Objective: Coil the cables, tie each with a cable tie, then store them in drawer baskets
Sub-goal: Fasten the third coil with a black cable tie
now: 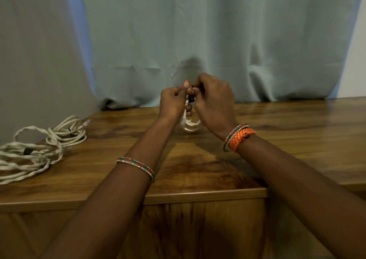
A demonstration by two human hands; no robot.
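Both hands are raised together above the middle of the wooden table (198, 159). My left hand (172, 104) and my right hand (214, 102) pinch a small black cable tie (191, 98) around a coiled white cable (190, 124), whose loops hang down between the hands to the tabletop. Most of that coil is hidden behind my fingers. Two more white cable bundles, each with a black tie, lie at the table's left: one coil (68, 133) farther back, a larger one (25, 159) at the left edge.
A pale green curtain (198, 41) hangs behind the table and touches its back edge. A grey wall (35, 60) stands at the left. The table's front edge (198, 194) runs below my forearms, with wooden panels beneath.
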